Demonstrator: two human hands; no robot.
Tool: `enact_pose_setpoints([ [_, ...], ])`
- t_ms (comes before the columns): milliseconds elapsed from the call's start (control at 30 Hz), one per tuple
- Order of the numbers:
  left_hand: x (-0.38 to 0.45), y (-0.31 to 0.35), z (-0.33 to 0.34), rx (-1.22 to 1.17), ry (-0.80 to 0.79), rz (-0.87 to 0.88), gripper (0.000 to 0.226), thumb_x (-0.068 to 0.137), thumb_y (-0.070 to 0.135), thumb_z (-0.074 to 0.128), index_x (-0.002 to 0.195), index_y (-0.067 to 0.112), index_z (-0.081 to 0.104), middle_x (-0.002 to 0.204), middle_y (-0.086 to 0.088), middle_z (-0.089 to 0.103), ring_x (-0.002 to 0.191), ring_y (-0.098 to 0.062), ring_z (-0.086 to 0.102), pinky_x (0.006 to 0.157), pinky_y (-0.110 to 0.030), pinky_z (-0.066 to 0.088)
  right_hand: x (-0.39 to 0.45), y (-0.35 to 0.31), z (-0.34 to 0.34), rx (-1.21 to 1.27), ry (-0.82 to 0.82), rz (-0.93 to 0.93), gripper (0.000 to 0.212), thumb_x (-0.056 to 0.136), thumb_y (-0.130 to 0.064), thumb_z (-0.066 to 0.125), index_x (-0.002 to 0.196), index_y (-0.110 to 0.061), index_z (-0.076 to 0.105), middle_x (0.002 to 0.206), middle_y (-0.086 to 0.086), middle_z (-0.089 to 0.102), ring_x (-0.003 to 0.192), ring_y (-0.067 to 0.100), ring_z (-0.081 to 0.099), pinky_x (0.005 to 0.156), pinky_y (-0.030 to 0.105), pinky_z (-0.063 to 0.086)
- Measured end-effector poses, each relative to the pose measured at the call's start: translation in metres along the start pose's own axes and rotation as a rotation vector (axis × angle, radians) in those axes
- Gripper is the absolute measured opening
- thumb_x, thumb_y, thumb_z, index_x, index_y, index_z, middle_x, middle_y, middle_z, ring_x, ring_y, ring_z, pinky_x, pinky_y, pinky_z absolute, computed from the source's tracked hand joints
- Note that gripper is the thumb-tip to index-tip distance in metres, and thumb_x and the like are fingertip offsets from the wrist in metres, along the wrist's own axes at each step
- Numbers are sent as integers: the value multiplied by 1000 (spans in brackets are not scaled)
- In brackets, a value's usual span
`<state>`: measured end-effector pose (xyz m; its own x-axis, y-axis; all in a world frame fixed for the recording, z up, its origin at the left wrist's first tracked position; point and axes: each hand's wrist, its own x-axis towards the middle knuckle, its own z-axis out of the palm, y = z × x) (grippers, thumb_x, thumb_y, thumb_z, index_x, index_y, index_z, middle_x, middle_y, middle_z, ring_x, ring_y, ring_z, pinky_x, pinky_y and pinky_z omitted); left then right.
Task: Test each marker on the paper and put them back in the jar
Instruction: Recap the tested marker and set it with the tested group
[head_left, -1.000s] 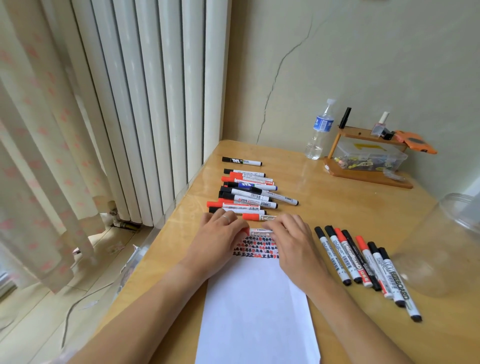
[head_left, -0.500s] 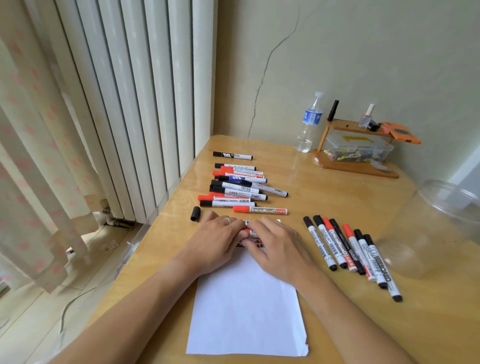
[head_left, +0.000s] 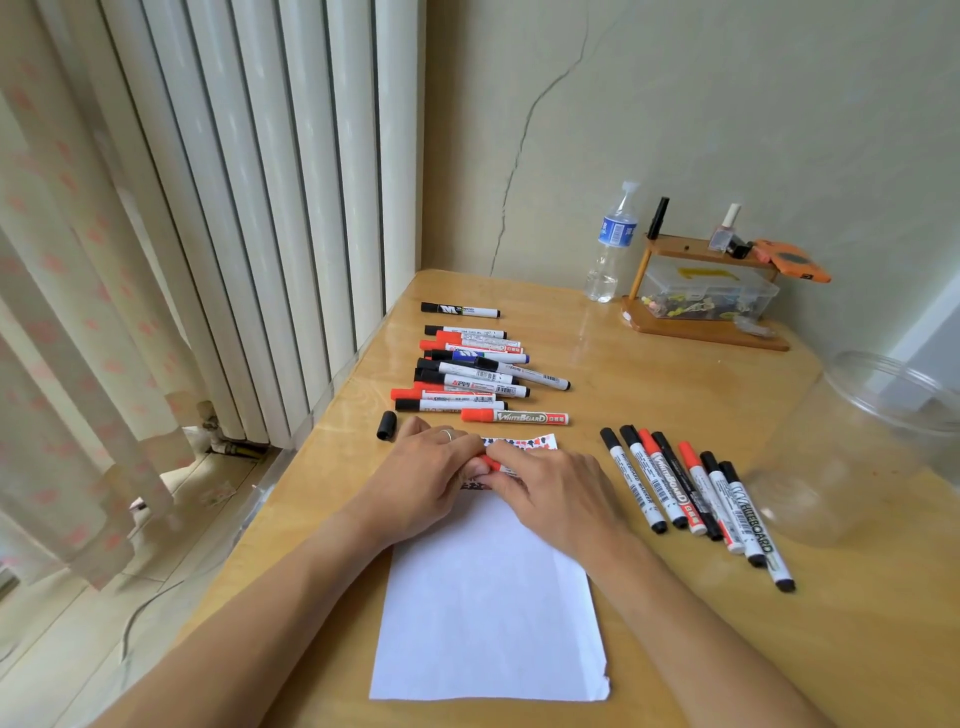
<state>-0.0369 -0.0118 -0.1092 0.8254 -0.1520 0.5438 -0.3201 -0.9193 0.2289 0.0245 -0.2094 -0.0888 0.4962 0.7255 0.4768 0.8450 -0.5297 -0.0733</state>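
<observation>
Both hands met over the top end of the white paper (head_left: 488, 597), which lay flat on the wooden counter (head_left: 649, 426). The left hand (head_left: 423, 478) and the right hand (head_left: 550, 493) had their fingers curled around a red-capped marker (head_left: 491, 464) between them, held just above a patch of red and black scribbles. A loose black cap (head_left: 386, 426) lay just left of the left hand. Beyond the paper sat a crowded group of markers (head_left: 472, 371), one red one (head_left: 514, 417) lying nearest the sheet. To the right, a row of markers (head_left: 691, 493) lay side by side, and beside them stood the clear plastic jar (head_left: 862, 452). A water bottle (head_left: 610, 244) stood against the wall.
</observation>
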Motion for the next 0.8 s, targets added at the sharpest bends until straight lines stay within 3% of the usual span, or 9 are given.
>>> enact_pose_setpoints([
  [167,0,4,-1,72,58,-37,30,108,42,36,96,26,59,87,15,58,82,-9,54,75,-34,29,1,5,0,11,-63,67,40,100,-64,32,106,-29,49,78,-5,62,70,29,59,54,35,38],
  [233,0,-1,-1,94,101,-129,16,104,37,47,106,29,60,100,15,61,96,-10,56,80,-33,28,1,11,1,26,-65,141,31,104,-52,37,111,-25,51,88,-6,62,75,26,61,60,37,47],
  [300,-1,-7,0,85,96,-224,15,101,32,57,114,31,62,113,12,60,108,-12,53,85,-32,26,1,19,0,31,-45,230,23,105,-34,38,118,-23,54,98,-3,61,84,24,63,65,37,48],
  [400,-1,-10,-1,89,55,-272,17,97,26,65,113,33,69,114,10,60,112,-16,54,87,-32,24,1,25,-3,26,-32,330,36,104,-20,40,138,-20,54,111,2,64,86,20,56,65,32,39],
  [467,0,-9,-1,88,37,-281,19,97,25,66,113,33,69,114,9,60,113,-17,54,86,-31,24,2,24,-5,104,18,355,41,105,-17,44,145,-22,45,112,4,66,81,21,57,62,34,43],
  [600,2,-7,-3,77,41,-308,22,93,19,68,109,31,61,116,7,55,112,-18,49,84,-32,29,3,24,-4,250,163,316,29,105,-14,51,128,-29,47,107,-2,65,82,18,61,62,34,48],
  [800,0,-6,-2,110,22,-238,7,90,21,68,97,24,67,94,5,59,88,-20,56,71,-34,46,3,29,-6,239,341,319,23,103,-13,55,120,-25,66,110,-4,64,88,14,63,70,32,54],
])
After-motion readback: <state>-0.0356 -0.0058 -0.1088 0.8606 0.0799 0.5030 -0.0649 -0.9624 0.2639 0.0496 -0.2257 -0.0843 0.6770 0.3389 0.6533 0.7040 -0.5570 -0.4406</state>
